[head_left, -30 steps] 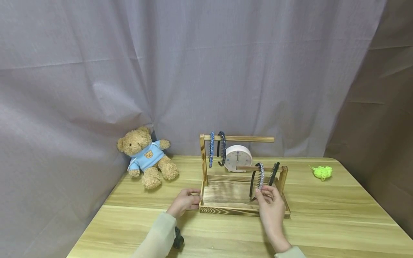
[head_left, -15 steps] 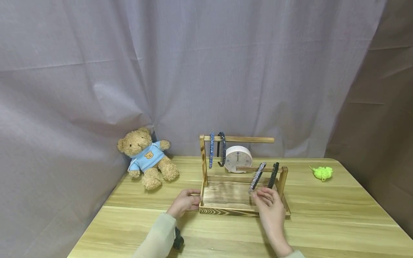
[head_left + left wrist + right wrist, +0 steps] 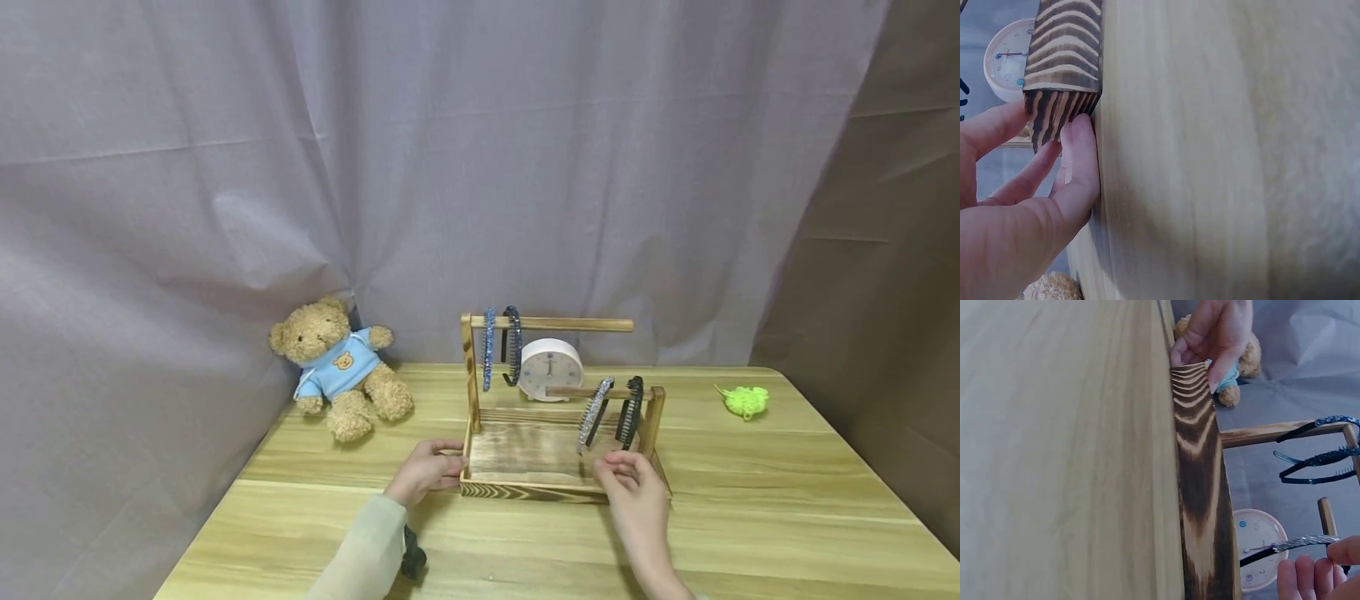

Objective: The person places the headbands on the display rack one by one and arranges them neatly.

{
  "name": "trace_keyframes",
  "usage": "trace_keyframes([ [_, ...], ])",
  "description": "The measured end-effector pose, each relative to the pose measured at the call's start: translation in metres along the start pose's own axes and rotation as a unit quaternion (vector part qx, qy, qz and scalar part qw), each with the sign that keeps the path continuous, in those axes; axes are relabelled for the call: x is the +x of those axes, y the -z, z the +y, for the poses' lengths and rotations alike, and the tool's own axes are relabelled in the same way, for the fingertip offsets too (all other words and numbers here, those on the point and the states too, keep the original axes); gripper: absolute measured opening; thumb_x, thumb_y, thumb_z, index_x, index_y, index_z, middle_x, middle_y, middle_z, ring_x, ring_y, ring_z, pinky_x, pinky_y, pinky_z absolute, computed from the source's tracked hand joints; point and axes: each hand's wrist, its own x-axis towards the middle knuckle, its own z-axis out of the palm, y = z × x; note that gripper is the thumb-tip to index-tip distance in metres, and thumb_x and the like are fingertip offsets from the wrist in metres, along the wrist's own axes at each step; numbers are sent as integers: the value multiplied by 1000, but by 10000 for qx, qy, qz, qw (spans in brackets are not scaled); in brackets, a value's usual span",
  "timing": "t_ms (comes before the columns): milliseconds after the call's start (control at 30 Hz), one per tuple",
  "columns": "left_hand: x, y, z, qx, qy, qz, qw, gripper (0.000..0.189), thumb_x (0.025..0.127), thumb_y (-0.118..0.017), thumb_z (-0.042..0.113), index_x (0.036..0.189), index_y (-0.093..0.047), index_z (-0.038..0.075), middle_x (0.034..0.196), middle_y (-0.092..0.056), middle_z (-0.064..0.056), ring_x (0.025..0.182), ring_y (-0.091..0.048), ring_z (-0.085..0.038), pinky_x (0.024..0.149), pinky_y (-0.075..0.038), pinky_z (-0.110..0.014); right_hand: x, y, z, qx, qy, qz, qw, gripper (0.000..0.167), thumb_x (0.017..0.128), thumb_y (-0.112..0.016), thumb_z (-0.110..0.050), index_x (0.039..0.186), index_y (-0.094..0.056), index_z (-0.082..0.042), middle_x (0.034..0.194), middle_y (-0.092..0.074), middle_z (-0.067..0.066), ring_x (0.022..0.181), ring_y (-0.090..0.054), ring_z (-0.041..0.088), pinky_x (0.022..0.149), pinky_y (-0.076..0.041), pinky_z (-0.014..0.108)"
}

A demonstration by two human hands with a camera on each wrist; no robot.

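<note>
My left hand (image 3: 425, 472) grips the left end of a dark-grained wooden rack (image 3: 525, 492); the left wrist view shows thumb and fingers around its corner. On the low right bar hang a silver glitter headband (image 3: 592, 417) and a black headband (image 3: 631, 408), both toothed. My right hand (image 3: 637, 500) is bent-fingered just below them, fingertips right at the black headband's lower end. I cannot tell whether they pinch it. In the right wrist view the silver headband (image 3: 1307, 542) overlaps the thumb. Blue (image 3: 488, 350) and dark sparkly (image 3: 514, 350) headbands hang on the tall left bar.
Behind the rack stands a round white clock (image 3: 551, 367). A teddy bear (image 3: 341, 362) in a blue shirt sits at the back left. Bright green yarn (image 3: 746, 402) lies at the right. A small black object (image 3: 412, 557) shows beside my left sleeve.
My right hand has let go of the silver headband's end and drawn slightly down and right. The silver headband swung round, then the black one turned. My left hand stays at the rack.
</note>
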Motion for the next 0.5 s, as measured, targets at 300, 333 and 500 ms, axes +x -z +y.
trace_keyframes([
  [300, -4, 1, -1, 115, -61, 132, 9998, 48, 98, -57, 13, 137, -44, -13, 114, -62, -26, 93, -68, -25, 85, -60, -39, 0, 17, -4, 652, -519, -234, 9962, 22, 93, -64, -4, 111, -56, 6, 87, -66, -1, 74, -68, 7, 72, -59, 18],
  [333, -5, 0, -2, 156, -72, 186, 9997, 48, 99, -55, 13, 137, -43, -14, 112, -63, -26, 91, -68, -24, 83, -60, -38, 0, 20, -4, 679, -537, -273, 9959, 23, 93, -64, -4, 111, -55, 6, 88, -66, 0, 75, -68, 8, 72, -59, 19],
  [500, -13, 1, -5, 762, -424, 751, 9934, 43, 102, -50, 15, 134, -47, -13, 103, -63, -22, 83, -66, -20, 73, -61, -32, 3, 43, -5, 644, -638, -331, 9953, 22, 95, -62, -7, 111, -55, 5, 82, -66, -6, 75, -68, 8, 73, -59, 18],
])
